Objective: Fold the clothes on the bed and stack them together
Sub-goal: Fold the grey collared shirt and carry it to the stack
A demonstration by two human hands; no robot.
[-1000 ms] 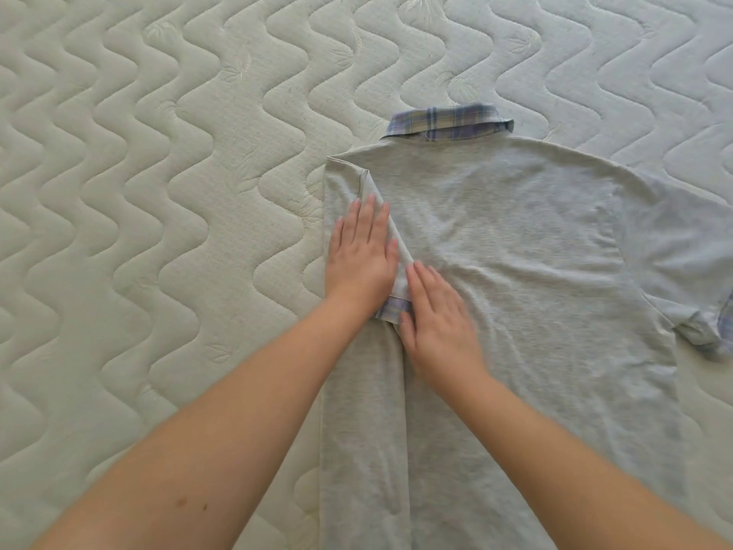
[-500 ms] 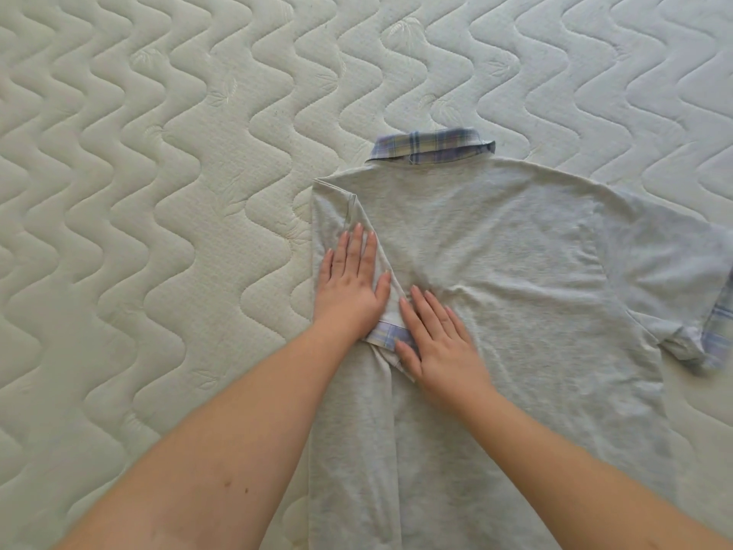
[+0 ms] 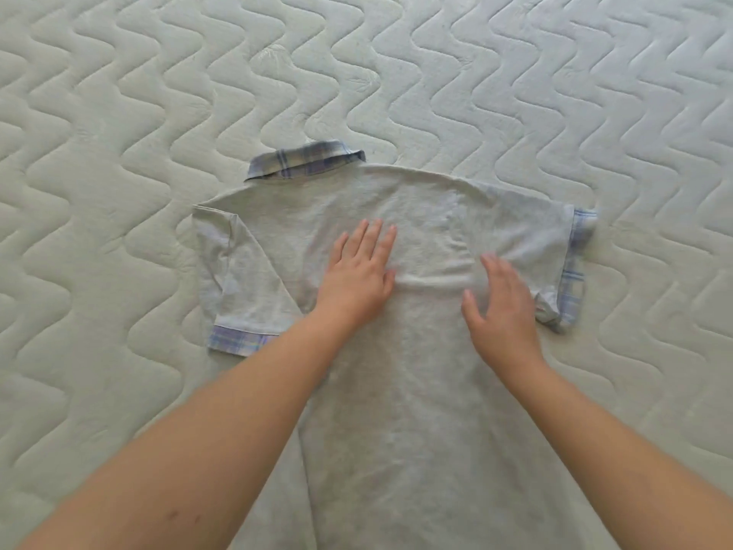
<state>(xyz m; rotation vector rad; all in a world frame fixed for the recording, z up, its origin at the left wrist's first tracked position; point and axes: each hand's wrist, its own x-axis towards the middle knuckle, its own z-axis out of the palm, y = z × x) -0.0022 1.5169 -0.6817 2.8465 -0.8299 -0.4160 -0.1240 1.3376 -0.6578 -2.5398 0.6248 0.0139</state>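
A grey polo shirt (image 3: 416,391) with a blue plaid collar (image 3: 305,162) lies back-up on the mattress, collar pointing away from me. Its left side is folded in, with the left sleeve (image 3: 242,283) lying on top and its plaid cuff toward me. The right sleeve (image 3: 555,248) is spread out to the right. My left hand (image 3: 359,271) lies flat on the shirt's upper middle with fingers apart. My right hand (image 3: 501,307) is open on or just above the cloth to the right, slightly blurred. A crease runs between the two hands.
The quilted cream mattress (image 3: 119,192) with a wavy stitch pattern fills the view on all sides of the shirt. No other garments are in view.
Both hands have left the folded left sleeve and moved right onto the shirt's middle and right side. The view has shifted, so the whole right sleeve now shows.
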